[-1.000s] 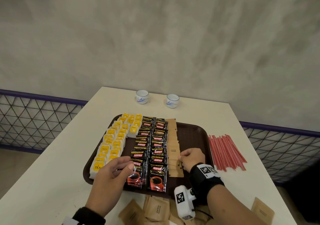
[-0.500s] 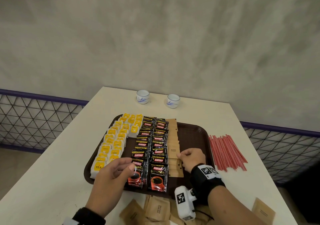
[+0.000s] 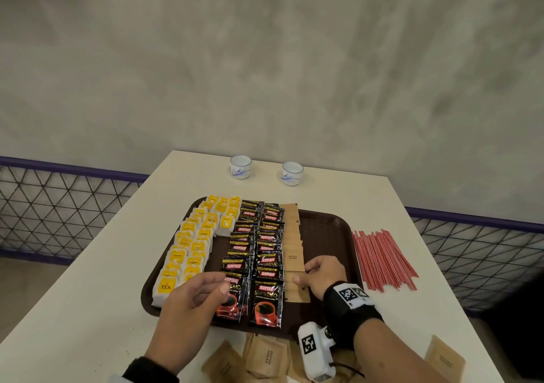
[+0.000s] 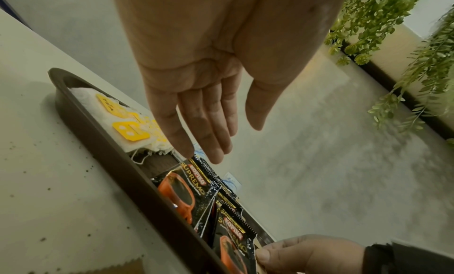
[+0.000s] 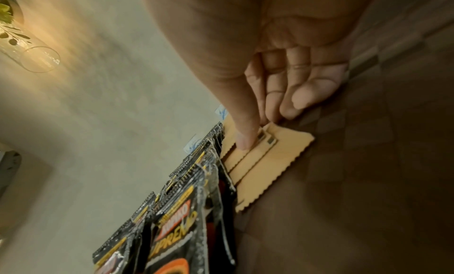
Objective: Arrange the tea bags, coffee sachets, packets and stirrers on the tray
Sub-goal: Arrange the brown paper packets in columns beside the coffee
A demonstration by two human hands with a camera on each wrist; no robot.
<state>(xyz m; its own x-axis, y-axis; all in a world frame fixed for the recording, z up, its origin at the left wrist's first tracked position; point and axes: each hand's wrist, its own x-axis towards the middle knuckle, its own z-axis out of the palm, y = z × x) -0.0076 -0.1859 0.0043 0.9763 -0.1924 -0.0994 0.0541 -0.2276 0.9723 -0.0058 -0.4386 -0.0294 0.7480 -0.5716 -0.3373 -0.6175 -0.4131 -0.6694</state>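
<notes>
A brown tray [image 3: 323, 235] holds columns of yellow-tagged tea bags [image 3: 191, 250], black coffee sachets [image 3: 266, 253] and brown sugar packets [image 3: 291, 235]. My right hand [image 3: 303, 273] pinches a brown sugar packet [image 5: 277, 161] near the front of its column, thumb on top and fingers at its edge. My left hand [image 3: 219, 284] hovers with straight fingers just above the nearest left coffee sachet [image 4: 186, 192] and holds nothing. Red stirrers [image 3: 382, 259] lie in a loose heap on the table, right of the tray.
Several loose brown packets [image 3: 265, 356] lie on the table in front of the tray, one more [image 3: 444, 359] at the front right. Two small white cups [image 3: 240, 166] [image 3: 292, 173] stand at the table's far edge. The tray's right part is bare.
</notes>
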